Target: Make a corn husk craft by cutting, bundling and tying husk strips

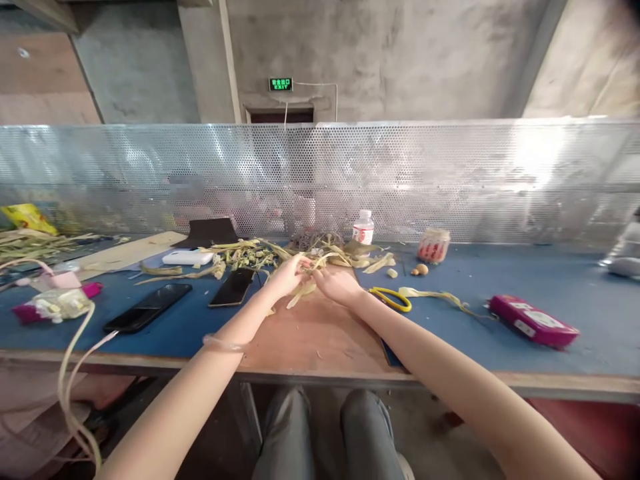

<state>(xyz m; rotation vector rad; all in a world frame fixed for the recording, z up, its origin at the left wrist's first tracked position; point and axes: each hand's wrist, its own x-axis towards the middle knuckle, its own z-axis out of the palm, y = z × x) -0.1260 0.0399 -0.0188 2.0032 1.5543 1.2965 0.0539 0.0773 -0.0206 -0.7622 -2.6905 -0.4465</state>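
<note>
Both my hands meet over a brown wooden board [320, 333] at the middle of the blue bench. My left hand [286, 275] is closed on pale yellow-green plant strips [303, 292] that trail down onto the board. My right hand [336, 283] is closed on the same bunch from the right side. Just beyond the hands lies a heap of similar dried strips and husks [260, 255]. A clear bangle [224, 344] sits on my left wrist.
Two black phones [148, 307] [233, 287] lie left of the board, with a white power bank [187, 257] behind them. Yellow-handled scissors [391, 299], a small bottle [363, 228], a snack jar [433, 245] and a pink box [533, 321] lie to the right. A perforated metal screen [450, 173] backs the bench.
</note>
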